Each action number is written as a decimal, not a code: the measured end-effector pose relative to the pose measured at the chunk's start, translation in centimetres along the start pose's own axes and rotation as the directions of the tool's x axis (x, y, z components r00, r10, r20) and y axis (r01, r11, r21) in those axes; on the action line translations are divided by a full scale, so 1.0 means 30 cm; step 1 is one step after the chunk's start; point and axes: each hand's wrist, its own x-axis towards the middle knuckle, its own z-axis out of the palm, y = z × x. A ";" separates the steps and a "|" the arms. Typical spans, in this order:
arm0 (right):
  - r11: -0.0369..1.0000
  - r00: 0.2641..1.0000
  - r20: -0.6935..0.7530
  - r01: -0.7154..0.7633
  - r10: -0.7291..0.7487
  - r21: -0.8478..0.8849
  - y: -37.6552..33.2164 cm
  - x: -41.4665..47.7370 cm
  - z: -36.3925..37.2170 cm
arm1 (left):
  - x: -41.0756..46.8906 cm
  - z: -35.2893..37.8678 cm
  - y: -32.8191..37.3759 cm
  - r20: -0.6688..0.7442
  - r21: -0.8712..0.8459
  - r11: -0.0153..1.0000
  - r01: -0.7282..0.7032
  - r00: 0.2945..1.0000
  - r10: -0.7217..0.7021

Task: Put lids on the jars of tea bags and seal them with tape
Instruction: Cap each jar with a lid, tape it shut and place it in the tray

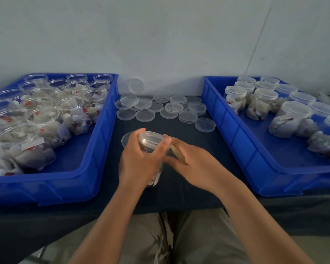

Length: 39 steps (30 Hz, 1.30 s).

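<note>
A clear plastic jar of tea bags with a lid point(151, 139) on it stands tilted on the dark table in front of me. My left hand point(139, 161) grips the jar around its side, thumb and fingers curled round it. My right hand point(191, 161) is just right of the jar and holds a roll of yellowish tape point(177, 154) against the jar's side. Most of the roll is hidden under my fingers. One loose lid point(126, 139) lies just behind my left hand.
A blue bin point(95, 162) on the left holds several open jars of tea bags point(46, 119). A blue bin point(255, 159) on the right holds several lidded jars point(293, 117). Several loose clear lids point(160, 109) lie on the dark table point(208, 178) between the bins, against the wall.
</note>
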 end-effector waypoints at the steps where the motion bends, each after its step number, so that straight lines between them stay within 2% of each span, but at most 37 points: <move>1: 0.999 1.000 0.023 -0.004 0.003 0.037 0.006 -0.005 0.005 | 0.017 -0.006 -0.006 -0.006 -0.026 0.999 0.023 1.000 -0.023; 4: 0.994 0.999 0.009 -0.037 0.037 0.107 0.016 -0.026 0.026 | 0.066 -0.026 -0.019 0.018 -0.015 1.000 0.022 1.000 -0.021; 7: 0.998 0.989 -0.137 -0.057 0.061 0.033 0.032 -0.021 0.041 | 0.085 -0.043 -0.026 0.095 -0.058 0.998 -0.003 0.995 0.009; 10: 0.985 0.965 -0.215 -0.167 0.152 -0.053 0.046 0.008 0.036 | 0.100 -0.061 -0.021 0.226 -0.158 0.987 -0.025 0.972 0.061; 12: 0.987 0.970 -0.199 -0.154 0.142 -0.047 0.054 0.027 0.034 | 0.112 -0.066 -0.029 0.326 -0.253 0.967 0.010 0.942 0.075; 15: 0.998 0.991 -0.121 -0.056 0.057 0.014 0.063 0.049 0.023 | 0.135 -0.077 -0.052 0.448 -0.376 0.908 0.186 0.894 0.003; 17: 0.999 0.995 -0.091 -0.031 0.034 0.034 0.062 0.062 0.015 | 0.147 -0.083 -0.056 0.548 -0.388 0.877 0.282 0.836 -0.026; 20: 0.998 0.993 -0.105 -0.053 0.054 0.017 0.048 0.070 0.013 | 0.164 -0.081 -0.053 0.596 -0.375 0.885 0.276 0.803 0.002; 22: 0.998 0.985 -0.161 -0.067 0.063 -0.016 0.038 0.062 0.027 | 0.168 -0.080 -0.028 0.574 -0.298 0.925 0.234 0.818 -0.022; 24: 0.994 0.968 -0.235 -0.100 0.088 -0.039 0.031 0.047 0.044 | 0.165 -0.073 -0.008 0.479 -0.169 0.980 0.108 0.878 -0.014; 26: 0.988 0.948 -0.294 -0.145 0.123 -0.052 0.025 0.032 0.055 | 0.152 -0.060 -0.007 0.200 -0.097 0.994 -0.050 0.977 0.069; 27: 0.986 0.940 -0.314 -0.159 0.133 -0.057 0.019 0.026 0.060 | 0.132 -0.056 0.000 0.104 -0.056 0.994 -0.092 0.990 0.097; 28: 0.984 0.934 -0.328 -0.168 0.139 -0.061 0.012 0.020 0.065 | 0.105 -0.046 0.008 0.074 -0.006 0.993 -0.122 0.990 0.122; 31: 0.974 0.926 -0.350 -0.192 0.140 -0.119 -0.012 0.008 0.077 | 0.013 0.013 0.022 0.132 0.134 0.983 -0.125 0.985 0.108; 33: 0.977 0.928 -0.352 -0.176 0.125 -0.119 -0.027 0.008 0.079 | -0.020 0.044 0.023 0.066 0.168 0.982 -0.091 0.995 0.081; 37: 0.997 0.946 -0.319 -0.074 0.060 -0.033 -0.047 0.017 0.076 | -0.012 0.036 -0.001 -0.041 0.179 0.977 -0.116 0.991 0.125; 39: 0.997 0.959 -0.283 -0.010 0.031 0.075 -0.043 0.018 0.073 | 0.015 0.020 -0.008 -0.052 0.171 0.980 -0.103 0.992 0.113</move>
